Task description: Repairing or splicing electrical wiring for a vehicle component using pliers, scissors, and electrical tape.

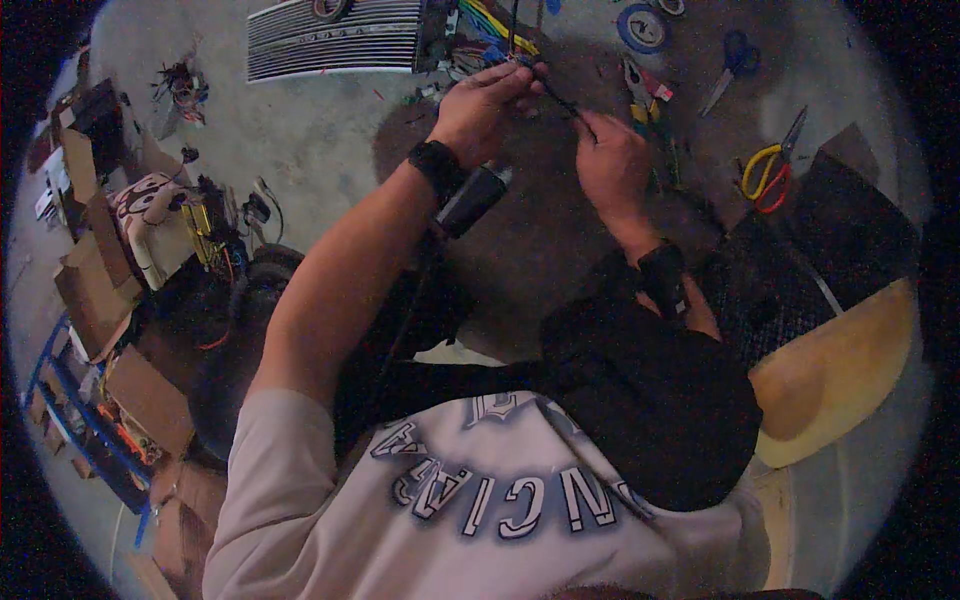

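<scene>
Both the left hand (487, 105) and right hand (610, 160) pinch a thin black wire (563, 100) (fingers closed); best kept taut over the floor (320, 130)

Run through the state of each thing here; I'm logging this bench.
Left hand: pinching the black wire's upper end.
Right hand: gripping the wire's lower end.
Black wire: stretched between both hands.
Yellow scissors: lying flat, blades nearly closed.
Blue scissors: lying flat, closed.
Tape roll: lying flat.

Ribbed metal grille (335, 38) on rough concrete floor (300, 140).
</scene>
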The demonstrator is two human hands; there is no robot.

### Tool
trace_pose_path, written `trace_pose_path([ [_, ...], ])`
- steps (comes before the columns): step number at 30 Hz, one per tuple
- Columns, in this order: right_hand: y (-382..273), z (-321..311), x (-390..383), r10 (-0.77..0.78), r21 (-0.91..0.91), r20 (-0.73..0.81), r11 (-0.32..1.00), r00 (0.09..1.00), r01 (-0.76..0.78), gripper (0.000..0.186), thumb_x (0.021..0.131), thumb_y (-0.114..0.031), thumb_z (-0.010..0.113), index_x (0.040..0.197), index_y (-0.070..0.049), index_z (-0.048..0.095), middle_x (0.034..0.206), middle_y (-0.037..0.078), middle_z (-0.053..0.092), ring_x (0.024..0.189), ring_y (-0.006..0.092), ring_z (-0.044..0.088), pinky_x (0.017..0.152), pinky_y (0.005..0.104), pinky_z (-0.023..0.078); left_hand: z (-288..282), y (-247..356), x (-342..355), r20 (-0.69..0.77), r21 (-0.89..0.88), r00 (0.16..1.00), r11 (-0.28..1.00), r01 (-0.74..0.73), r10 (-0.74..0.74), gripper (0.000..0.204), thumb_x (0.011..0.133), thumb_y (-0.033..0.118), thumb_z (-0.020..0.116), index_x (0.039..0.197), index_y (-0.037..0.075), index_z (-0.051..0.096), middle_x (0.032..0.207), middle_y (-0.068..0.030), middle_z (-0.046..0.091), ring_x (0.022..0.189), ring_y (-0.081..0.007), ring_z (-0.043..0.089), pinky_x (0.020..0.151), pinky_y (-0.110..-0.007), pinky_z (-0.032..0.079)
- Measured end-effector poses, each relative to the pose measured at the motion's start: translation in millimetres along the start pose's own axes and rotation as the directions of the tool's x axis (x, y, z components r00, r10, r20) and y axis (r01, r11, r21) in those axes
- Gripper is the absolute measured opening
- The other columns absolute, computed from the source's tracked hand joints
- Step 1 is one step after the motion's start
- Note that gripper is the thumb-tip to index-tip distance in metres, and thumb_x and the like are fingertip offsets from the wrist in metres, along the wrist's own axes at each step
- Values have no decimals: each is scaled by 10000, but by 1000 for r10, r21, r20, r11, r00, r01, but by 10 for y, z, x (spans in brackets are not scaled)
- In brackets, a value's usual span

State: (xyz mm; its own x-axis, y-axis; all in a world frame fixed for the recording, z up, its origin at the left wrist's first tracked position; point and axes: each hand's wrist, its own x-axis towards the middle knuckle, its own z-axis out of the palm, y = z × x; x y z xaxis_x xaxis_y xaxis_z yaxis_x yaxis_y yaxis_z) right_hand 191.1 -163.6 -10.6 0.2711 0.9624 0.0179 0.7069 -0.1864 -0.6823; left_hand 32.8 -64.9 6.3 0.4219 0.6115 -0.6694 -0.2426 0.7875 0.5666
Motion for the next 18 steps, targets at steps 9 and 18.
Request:
trace_pose_path([
  [9, -158, -231, 15, -10, -74, 12, 997, 1000, 11, 137, 807, -112, 631, 911, -36, 675, 832, 150, 650, 760, 351, 621, 645, 417, 477, 121, 56, -82, -8, -48, 1000, 999, 13, -14, 145, 924, 71, 543, 1034, -8, 596, 1087, -84, 631, 877, -137, 580, 722, -261, 466],
  [18, -99, -200, 1, -16, -35, -11, 999, 1000, 16, 135, 815, -127, 636, 912, -42, 674, 815, 148, 645, 744, 354, 618, 634, 416, 475, 138, 36, -70, 27, -51, 1000, 999, -14, 15, 140, 926, 60, 535, 1035, -12, 585, 1117, -96, 623, 912, -146, 583, 771, -262, 479],
])
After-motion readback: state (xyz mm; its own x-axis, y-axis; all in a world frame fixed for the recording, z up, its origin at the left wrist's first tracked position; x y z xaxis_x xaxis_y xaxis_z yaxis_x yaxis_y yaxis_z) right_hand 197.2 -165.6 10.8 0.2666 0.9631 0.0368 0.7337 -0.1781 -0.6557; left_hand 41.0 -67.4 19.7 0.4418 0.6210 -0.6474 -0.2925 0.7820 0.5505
